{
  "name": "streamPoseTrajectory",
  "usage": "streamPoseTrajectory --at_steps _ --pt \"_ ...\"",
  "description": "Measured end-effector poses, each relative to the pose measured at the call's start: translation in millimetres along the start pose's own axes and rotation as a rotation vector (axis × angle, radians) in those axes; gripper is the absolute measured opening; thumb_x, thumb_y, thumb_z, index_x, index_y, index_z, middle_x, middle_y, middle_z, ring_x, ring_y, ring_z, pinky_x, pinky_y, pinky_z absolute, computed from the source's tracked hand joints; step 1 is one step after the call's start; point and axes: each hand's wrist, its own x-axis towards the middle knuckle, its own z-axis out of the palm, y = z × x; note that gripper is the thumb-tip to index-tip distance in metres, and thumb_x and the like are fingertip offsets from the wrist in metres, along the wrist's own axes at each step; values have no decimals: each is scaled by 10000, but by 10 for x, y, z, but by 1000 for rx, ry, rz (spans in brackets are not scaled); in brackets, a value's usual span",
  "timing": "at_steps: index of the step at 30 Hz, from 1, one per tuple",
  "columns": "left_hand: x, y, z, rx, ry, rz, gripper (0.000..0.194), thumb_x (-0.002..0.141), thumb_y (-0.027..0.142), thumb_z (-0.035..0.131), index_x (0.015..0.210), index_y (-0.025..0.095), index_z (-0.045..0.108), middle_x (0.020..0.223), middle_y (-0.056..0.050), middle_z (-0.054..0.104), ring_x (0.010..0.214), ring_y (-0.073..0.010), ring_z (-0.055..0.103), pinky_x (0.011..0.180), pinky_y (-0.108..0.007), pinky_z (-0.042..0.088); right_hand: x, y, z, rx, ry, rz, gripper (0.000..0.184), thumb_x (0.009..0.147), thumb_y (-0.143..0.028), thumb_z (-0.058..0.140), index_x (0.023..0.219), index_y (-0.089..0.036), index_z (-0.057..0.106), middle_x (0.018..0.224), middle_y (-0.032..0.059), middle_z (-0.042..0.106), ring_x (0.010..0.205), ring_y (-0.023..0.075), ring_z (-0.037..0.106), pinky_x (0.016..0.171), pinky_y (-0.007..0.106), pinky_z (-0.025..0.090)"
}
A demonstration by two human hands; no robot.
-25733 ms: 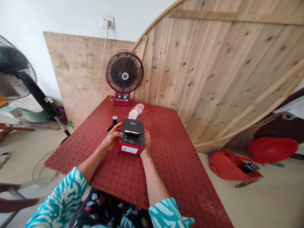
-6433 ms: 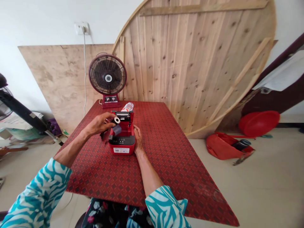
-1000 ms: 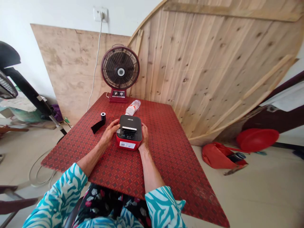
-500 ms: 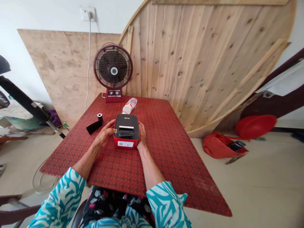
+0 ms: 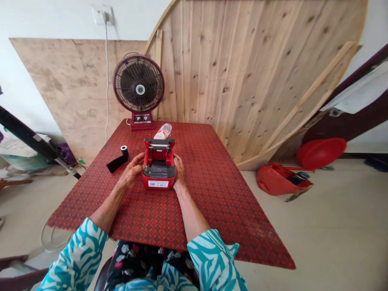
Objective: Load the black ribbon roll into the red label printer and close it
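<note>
A small red and black label printer (image 5: 159, 173) stands on the red patterned table (image 5: 212, 194) in front of me, its lid (image 5: 159, 146) swung up and back. My left hand (image 5: 132, 171) presses against the printer's left side, fingers curled round it. My right hand (image 5: 180, 170) holds its right side. A black roll with a loose strip (image 5: 119, 158) lies on the table to the left of my left hand.
A clear plastic bottle (image 5: 163, 131) lies behind the printer. A dark red table fan (image 5: 138, 89) stands at the table's far edge, its cord running up to a wall socket (image 5: 102, 15). A round wooden board leans on the wall. Red basins (image 5: 321, 152) sit on the floor at right.
The printer's lid, closed half a second ago, now stands open. Both hands stay at the printer's sides. My view has shifted a little to the right.
</note>
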Motion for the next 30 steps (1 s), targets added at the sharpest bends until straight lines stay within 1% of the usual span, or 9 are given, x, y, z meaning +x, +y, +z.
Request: streamPoseTrajectory --at_steps 5,9,11,13,17,19,23,28,30 --pt "-18 71 11 123 14 47 692 656 260 643 1337 199 533 1291 -113 627 1183 -318 576 949 -421 485 5 9 12 47 8 47 481 750 -560 571 1097 -231 633 969 14 713 806 165 628 719 294 474" --pt "23 295 106 572 83 320 518 715 294 634 1228 222 626 1334 -85 598 1309 -300 471 1089 -441 369 25 33 7 70 -7 32 476 741 -556 584 1087 -233 628 996 16 707 836 169 628 736 295 474" --pt "114 434 218 848 -18 406 361 788 298 581 1127 227 681 1260 -77 646 1242 -270 537 1089 -423 372 37 48 3 70 -17 31 481 743 -562 579 1096 -238 628 998 16 709 852 177 630 748 304 474" --pt "250 553 372 1112 -202 400 301 840 259 508 1062 217 706 1171 -74 690 1131 -241 613 1035 -382 425 45 61 2 75 -26 29 478 747 -562 576 1100 -243 629 1000 15 711 868 183 631 763 312 476" --pt "530 682 683 1641 -469 182 274 837 194 493 983 222 724 1037 -64 734 1022 -244 662 887 -331 486 42 61 14 98 -24 5 450 749 -546 587 1078 -243 642 1049 18 705 936 191 628 816 324 480" --pt "618 701 782 1807 -566 55 265 831 202 511 989 215 723 1010 -77 740 983 -260 670 808 -318 494 31 46 22 100 -25 -3 437 757 -532 585 1081 -245 645 1061 19 703 956 194 626 835 329 480" --pt "704 713 832 1868 -662 -20 266 831 209 523 1010 198 719 1030 -80 738 959 -242 670 749 -273 478 6 9 30 83 -25 -16 404 779 -516 569 1077 -258 656 1083 12 700 992 198 617 851 329 479" --pt "735 724 767 1795 -749 -3 217 801 212 568 952 200 724 938 -35 744 880 -192 669 720 -227 464 6 -1 26 77 -31 -24 392 787 -507 565 1083 -267 653 1100 10 694 1027 196 607 865 328 475" --pt "711 725 735 1774 -739 41 219 800 218 569 956 209 722 943 -32 739 888 -193 665 730 -232 468 12 4 25 86 -35 -20 389 789 -503 561 1086 -267 649 1106 11 691 1026 195 608 879 333 469"
